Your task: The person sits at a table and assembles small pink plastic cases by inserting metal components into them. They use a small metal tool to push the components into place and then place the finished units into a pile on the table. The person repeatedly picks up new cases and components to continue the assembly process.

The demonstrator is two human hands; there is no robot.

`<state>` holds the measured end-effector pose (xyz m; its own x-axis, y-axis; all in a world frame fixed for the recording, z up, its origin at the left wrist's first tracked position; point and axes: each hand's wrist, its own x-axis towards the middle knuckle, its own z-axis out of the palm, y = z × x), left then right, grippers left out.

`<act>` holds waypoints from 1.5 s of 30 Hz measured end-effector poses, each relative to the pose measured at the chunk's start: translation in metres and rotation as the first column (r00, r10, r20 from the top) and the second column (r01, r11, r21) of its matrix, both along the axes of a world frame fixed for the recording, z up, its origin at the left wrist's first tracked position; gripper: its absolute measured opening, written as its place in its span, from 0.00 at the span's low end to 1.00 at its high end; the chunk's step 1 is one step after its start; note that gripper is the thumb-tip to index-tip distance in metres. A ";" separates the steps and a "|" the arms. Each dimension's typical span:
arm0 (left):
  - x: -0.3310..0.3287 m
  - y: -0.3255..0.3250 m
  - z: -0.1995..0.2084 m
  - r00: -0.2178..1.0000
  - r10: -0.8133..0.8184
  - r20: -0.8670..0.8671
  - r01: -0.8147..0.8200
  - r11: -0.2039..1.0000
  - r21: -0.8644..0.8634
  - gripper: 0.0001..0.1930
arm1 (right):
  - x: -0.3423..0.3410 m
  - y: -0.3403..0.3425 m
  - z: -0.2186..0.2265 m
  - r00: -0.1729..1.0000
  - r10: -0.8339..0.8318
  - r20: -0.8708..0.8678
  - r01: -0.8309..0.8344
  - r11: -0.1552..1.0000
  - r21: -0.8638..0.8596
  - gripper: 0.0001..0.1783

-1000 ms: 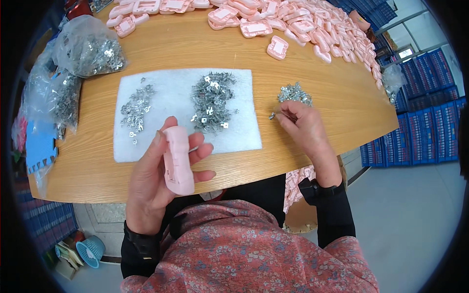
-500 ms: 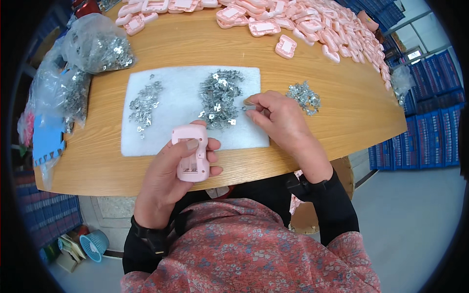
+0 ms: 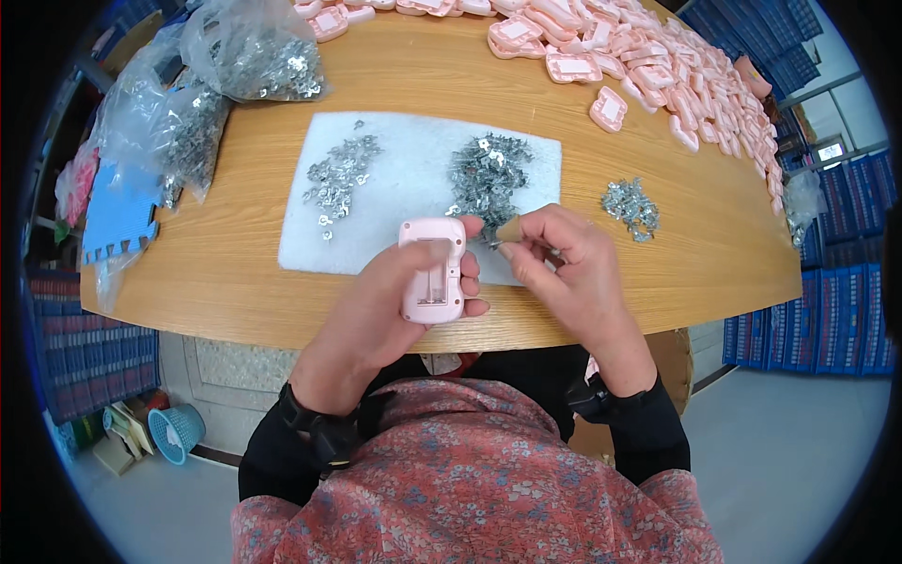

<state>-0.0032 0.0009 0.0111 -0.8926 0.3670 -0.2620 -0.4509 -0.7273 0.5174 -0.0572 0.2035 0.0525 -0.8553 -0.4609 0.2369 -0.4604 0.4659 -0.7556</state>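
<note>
My left hand [image 3: 366, 303] grips a pink plastic battery casing [image 3: 432, 285], its fingers wrapped behind and the thumb over the recessed compartment. Close to its right, my right hand [image 3: 581, 273] pinches thumb and forefinger together on a small metal piece, mostly hidden by the fingertips. Both hands are over the near edge of a white foam mat [image 3: 413, 179]. On that mat lie a dense heap of small silvery metal contacts [image 3: 489, 174] behind the right fingertips and a looser scatter of metal contacts [image 3: 340, 179] to the left.
Another small pile of metal contacts [image 3: 630, 209] rests on the wooden table [image 3: 714, 254] at right. Many pink casings [image 3: 648, 75] heap along the far side. Clear bags of metal parts [image 3: 268, 61] and a blue foam tile [image 3: 122, 211] occupy the left.
The view has shifted, so the table contents appear farther left before and farther right now. My right hand has come nearer to the casing in my left hand.
</note>
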 end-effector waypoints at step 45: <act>-0.014 0.058 0.016 0.959 -0.038 -0.280 -0.113 0.858 -0.502 0.24 | 0.021 0.042 -0.005 0.979 -0.125 0.163 0.163 0.956 -0.245 0.10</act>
<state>-0.0177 0.0588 0.0273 -0.9655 0.2139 -0.1484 -0.2162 -0.3413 0.9148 -0.0366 0.2450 0.0473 -0.9417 -0.2708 0.1998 -0.2801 0.3016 -0.9114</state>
